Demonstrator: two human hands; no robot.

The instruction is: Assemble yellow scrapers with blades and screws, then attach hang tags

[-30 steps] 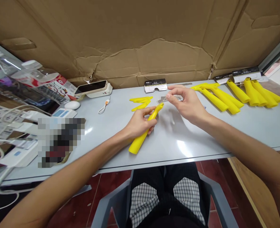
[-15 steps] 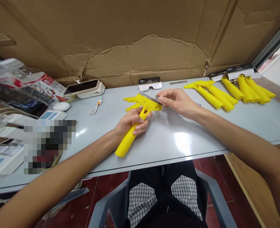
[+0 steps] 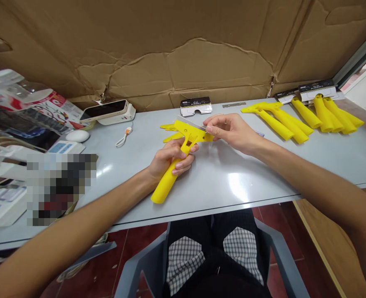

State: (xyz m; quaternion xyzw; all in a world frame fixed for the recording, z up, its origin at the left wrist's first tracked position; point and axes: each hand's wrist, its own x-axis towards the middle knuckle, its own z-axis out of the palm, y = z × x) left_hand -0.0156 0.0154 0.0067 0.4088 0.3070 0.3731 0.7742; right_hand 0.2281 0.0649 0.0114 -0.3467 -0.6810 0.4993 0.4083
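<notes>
My left hand [image 3: 172, 159] is closed around the handle of a yellow plastic scraper [image 3: 164, 186], whose wide head points away from me. A second yellow piece [image 3: 172, 137] sticks out to the left behind the head; how it joins is hidden. Along the head's far edge lies a thin metal blade [image 3: 189, 121]. My right hand [image 3: 232, 130] pinches the blade's right end between thumb and fingers, at the right corner of the head. Beyond the scraper stand a black and white header card [image 3: 196, 108] and, flat on the table, another metal blade [image 3: 234, 104].
Several yellow scraper handles [image 3: 279, 122] lie at the right, some under black and white cards [image 3: 318, 90]. Leftward are a phone [image 3: 105, 111] on a white device, a short cable [image 3: 124, 136], a mouse [image 3: 77, 135] and a bottle [image 3: 7, 76]. Cardboard [image 3: 170, 33] walls the table's back.
The blade and the right hand's fingertips have shifted slightly against the scraper head. The left hand keeps its hold on the handle. The camera view has tilted a little.
</notes>
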